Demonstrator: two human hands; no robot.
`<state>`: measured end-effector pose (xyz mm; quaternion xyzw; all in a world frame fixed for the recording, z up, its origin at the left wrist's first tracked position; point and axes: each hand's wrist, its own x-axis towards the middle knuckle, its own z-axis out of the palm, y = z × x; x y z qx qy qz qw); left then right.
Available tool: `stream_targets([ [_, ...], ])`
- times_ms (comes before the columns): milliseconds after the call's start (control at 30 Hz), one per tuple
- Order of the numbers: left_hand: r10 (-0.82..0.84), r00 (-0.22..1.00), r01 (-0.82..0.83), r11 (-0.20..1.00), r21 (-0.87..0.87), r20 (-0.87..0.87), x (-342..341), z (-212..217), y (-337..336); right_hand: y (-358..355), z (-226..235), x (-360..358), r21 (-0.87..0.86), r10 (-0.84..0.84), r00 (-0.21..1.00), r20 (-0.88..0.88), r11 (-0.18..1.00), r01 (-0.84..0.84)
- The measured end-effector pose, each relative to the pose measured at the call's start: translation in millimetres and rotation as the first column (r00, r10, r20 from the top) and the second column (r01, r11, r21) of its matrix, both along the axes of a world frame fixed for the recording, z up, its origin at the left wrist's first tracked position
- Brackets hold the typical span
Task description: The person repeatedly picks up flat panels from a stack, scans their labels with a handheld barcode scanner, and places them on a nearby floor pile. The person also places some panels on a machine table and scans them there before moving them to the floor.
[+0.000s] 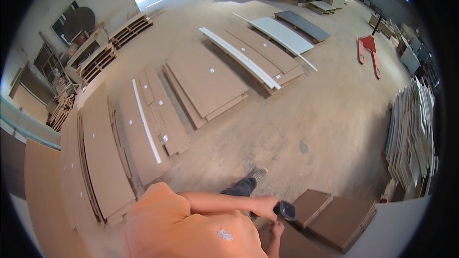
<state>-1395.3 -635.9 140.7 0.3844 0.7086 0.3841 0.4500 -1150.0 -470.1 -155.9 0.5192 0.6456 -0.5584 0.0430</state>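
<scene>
Clenched around a dark handheld device (287, 209), the left hand (265, 207), arm reaching across an orange shirt (191, 231). Just below, the right hand (277, 228), fingers curled, grip on anything impossible to tell. Immediately right of the device, a low stack of brown boards (334, 217), touching or nearly so. Above the grip, a dark trouser leg and grey shoe (258, 174) on the dusty concrete floor (306, 114). Further out to the left, flat piles of brown panels (103, 153) with white strips laid on top. Far right, upright sheets leaning in a bundle (413, 134). Well beyond, a red pallet jack (369, 50). No bins or boxes with visible contents.
</scene>
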Motion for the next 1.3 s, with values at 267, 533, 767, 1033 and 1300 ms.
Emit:
stream_targets([
  [267, -0.259, 0.964, 0.252, 0.961, 0.111, 0.053, -127, 30, 223, 125, 6, -54, 0.040, -0.360, 0.915, 0.181, 0.933, 0.359],
  [533, -0.416, 0.908, 0.399, 0.893, 0.206, 0.043, -184, 42, 431, 292, -39, -113, 0.131, -0.555, 0.825, 0.105, 0.830, 0.542],
  [767, -0.250, 0.868, 0.201, 0.967, 0.157, 0.429, -190, 58, 556, 463, -6, -174, -0.040, -0.476, 0.875, 0.091, 0.876, 0.481],
  [1033, -0.450, 0.745, 0.377, 0.893, 0.246, 0.492, -205, 44, 736, 648, 23, -222, -0.031, -0.431, 0.898, -0.090, 0.902, 0.430],
  [1300, -0.756, 0.407, 0.851, 0.518, 0.087, 0.512, -184, 40, 920, 713, 45, -218, 0.248, -0.703, 0.655, -0.276, 0.606, 0.756],
])
